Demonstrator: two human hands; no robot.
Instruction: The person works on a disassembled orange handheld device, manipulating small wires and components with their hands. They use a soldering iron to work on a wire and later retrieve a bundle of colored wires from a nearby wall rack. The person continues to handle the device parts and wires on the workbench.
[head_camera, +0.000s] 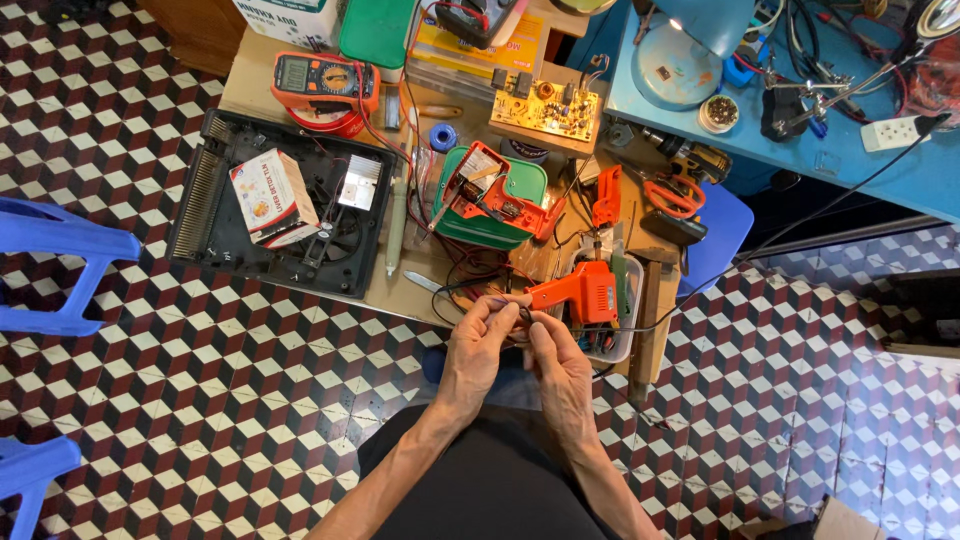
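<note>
I have both hands together just in front of the near edge of the tabletop (262, 95), directly toward me from the orange soldering gun (578, 292). My left hand (478, 345) and my right hand (558, 362) are each closed narrow, fingertips pinched on a thin dark wire (523, 318) that runs between them and loops up toward the gun. The end itself is too small for me to make out.

I'd judge the wire light and limp, with no stiffness of its own, so it goes wherever my fingers send it. The insulation looks smooth and could slide in a loose pinch, and any bare strands would be fragile and fray if bent hard. The place to hold it is on the insulated part close to the working end, one hand steadying just behind the other.

Beyond the gun, further from me, sits an opened green-and-red device (492, 195) with its wiring exposed. Beyond that lies a yellow circuit board (546, 110). To the left of the gun lies a black appliance base (275, 205) with a small carton (272, 197) lying on it, and past that an orange multimeter (325, 88). Orange-handled scissors (672, 197) lie to the gun's far right.
</note>
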